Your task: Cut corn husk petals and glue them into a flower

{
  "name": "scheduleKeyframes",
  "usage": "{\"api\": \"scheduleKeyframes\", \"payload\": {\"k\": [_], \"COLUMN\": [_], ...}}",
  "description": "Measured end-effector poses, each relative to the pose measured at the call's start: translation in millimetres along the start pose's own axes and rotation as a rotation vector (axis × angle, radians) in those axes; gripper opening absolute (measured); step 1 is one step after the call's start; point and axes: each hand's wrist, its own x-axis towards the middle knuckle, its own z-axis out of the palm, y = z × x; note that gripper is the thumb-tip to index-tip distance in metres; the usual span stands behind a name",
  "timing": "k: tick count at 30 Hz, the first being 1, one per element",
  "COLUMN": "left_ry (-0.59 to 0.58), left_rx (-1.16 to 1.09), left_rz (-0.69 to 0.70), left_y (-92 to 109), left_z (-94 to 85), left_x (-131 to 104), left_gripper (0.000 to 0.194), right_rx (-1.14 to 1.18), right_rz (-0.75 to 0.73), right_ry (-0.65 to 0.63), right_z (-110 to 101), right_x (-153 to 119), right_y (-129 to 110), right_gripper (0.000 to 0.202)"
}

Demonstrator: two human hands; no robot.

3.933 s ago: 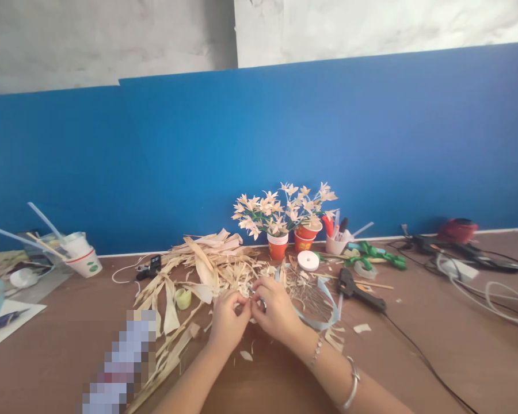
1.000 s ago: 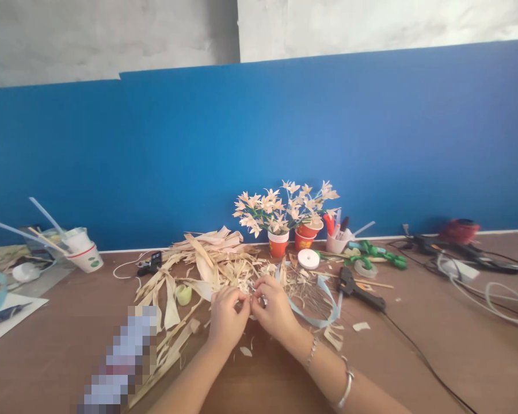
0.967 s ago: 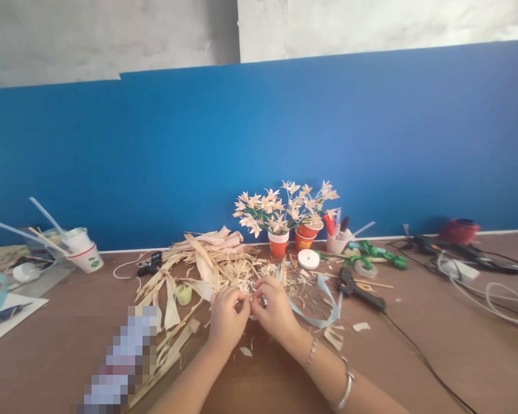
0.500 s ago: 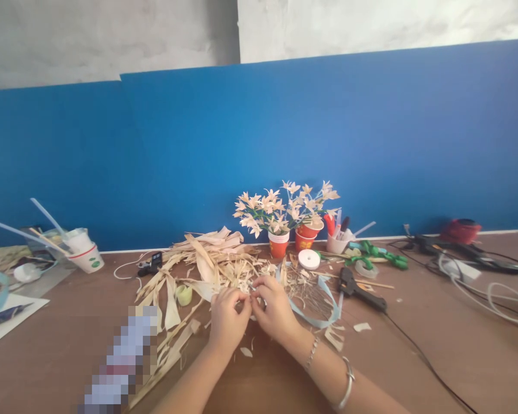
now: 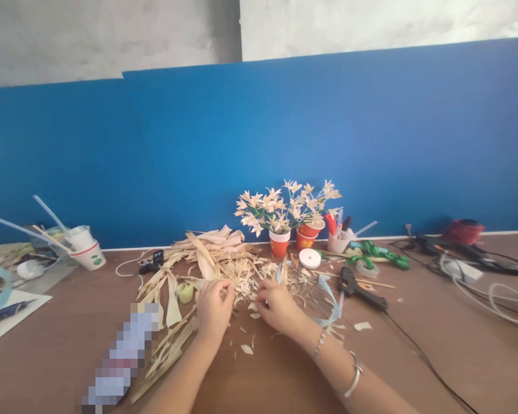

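Observation:
Dried husk strips lie heaped at the middle of the table, with small pale scraps between and beyond the hands. My left hand is at the near edge of the heap, its thumb and fingers pressed together; what they hold, if anything, is too small to name. To the right, my right hand hovers by the scraps with curled fingers, their tips closed on something I cannot make out. Pale flowers stand in a red paper cup behind the hands.
A black glue gun with a cable lies on the right, near a white spool and green twisted pieces. At the left stands a tilted white cup. A blurred object lies front left. Cables coil far right.
My hands, which met at the fingertips before, have come apart: the left has moved left and the right slightly right. Pale scraps now show between them.

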Motion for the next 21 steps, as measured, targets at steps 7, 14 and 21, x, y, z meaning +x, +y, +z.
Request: {"api": "scheduleKeyframes", "payload": {"k": [7,14,21], "left_ry": [0.033,0.036,0.010], "left_rx": [-0.078,-0.079,-0.104], "left_rz": [-0.013,-0.027,-0.049], "left_y": [-4.5,-6.5,-8.2], "left_z": [-4.1,-3.3,-2.3], "left_x": [3.0,3.4,2.0], "left_gripper": [0.023,0.031,0.031], "right_rx": [-0.323,-0.154,-0.339], "right_rz": [0.004,-0.214,-0.347], "right_ry": [-0.116,-0.377,-0.317], "right_z": [-7.0,-14.4,3.3], "right_x": [-2.1,-13.8,-19.3], "right_y": [-19.4,-43.4,-52.2], "right_gripper": [0.012,0.012,0.016]}}
